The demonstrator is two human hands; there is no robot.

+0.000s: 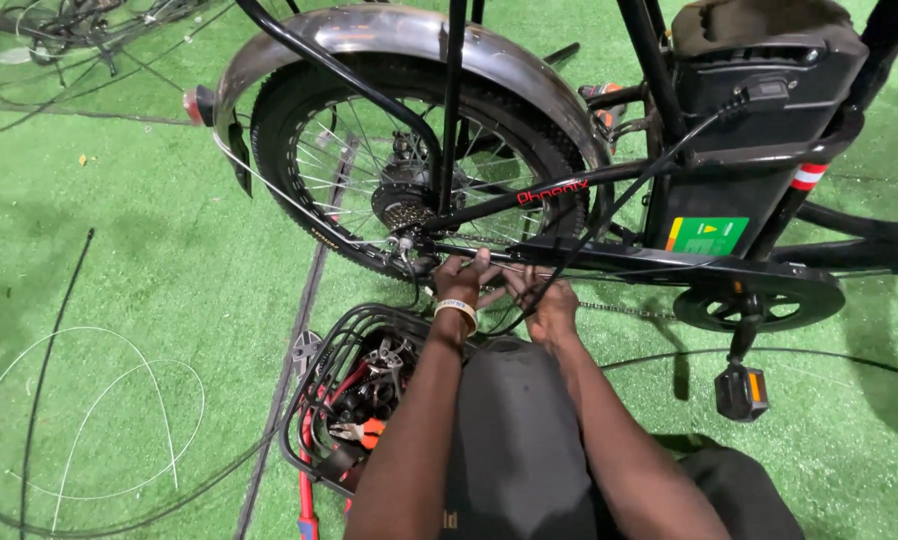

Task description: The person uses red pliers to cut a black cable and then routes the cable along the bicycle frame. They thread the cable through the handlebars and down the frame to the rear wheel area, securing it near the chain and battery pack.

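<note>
A: Where's the black cable (579, 240) rel. to hands?
B: Runs down betw. both, under chainstay (609, 262), by rear wheel (409, 170). Right hand (544, 300) pinches it; left hand (461, 280) clenched at frame, grip unclear.

this looks like a bicycle repair spot, a makeshift workshop laid out on green artificial turf (149, 250) rather than a counter. right above my grip stands an electric bicycle, its rear wheel (409, 170) with fat tyre, fender (389, 30) and gear cluster, and a black battery pack (759, 90) on the frame up to the right. just below and left of my grip sits a black wire basket (339, 400) full of pliers and other hand tools. loose cables (89, 400) lie on the turf far to the left, and a tangle of wires (79, 25) sits beyond the wheel.
</note>
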